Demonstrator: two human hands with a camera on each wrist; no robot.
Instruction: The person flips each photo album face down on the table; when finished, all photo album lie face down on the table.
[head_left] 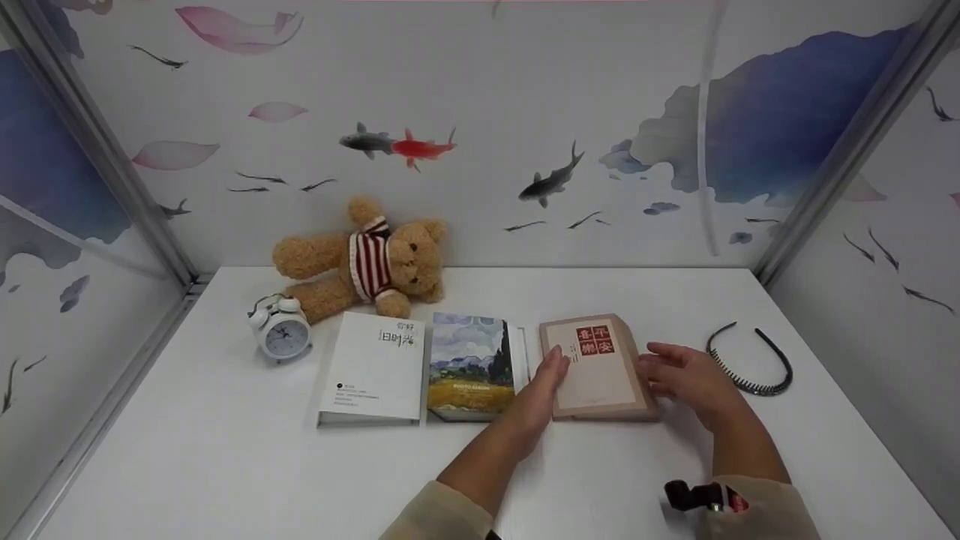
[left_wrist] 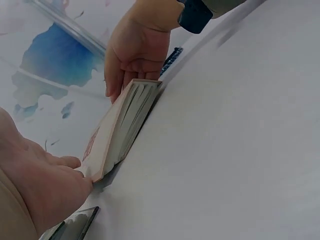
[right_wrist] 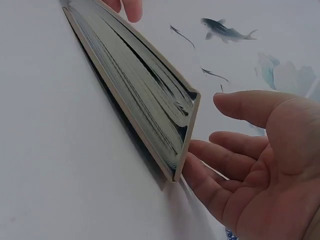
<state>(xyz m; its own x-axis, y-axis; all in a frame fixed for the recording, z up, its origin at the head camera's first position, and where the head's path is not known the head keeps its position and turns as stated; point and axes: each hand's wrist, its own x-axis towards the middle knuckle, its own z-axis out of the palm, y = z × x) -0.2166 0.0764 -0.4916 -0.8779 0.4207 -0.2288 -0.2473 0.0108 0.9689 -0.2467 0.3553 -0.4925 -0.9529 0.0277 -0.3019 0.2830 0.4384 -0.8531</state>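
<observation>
A beige album point(head_left: 600, 382) with a red printed square on its cover lies between my two hands. My left hand point(head_left: 536, 401) is at the album's left edge, its fingers extended along that side. On the other side, my right hand point(head_left: 694, 382) has its fingertips at the spine. In the right wrist view the fingers lie against the spine point(right_wrist: 189, 135), while the thumb stands apart from the cover. The album's loose page edges point(left_wrist: 132, 117) show between its covers in the left wrist view. Left of my left hand lies a photo album point(head_left: 472, 367) with a painted landscape cover.
A white album point(head_left: 375, 367) lies at the left of the row. Beyond it are a white alarm clock point(head_left: 283, 334) and a teddy bear point(head_left: 371, 262) in a striped shirt. A black toothed headband point(head_left: 769, 386) lies right of my right hand. A patterned wall point(head_left: 480, 225) closes the table's back.
</observation>
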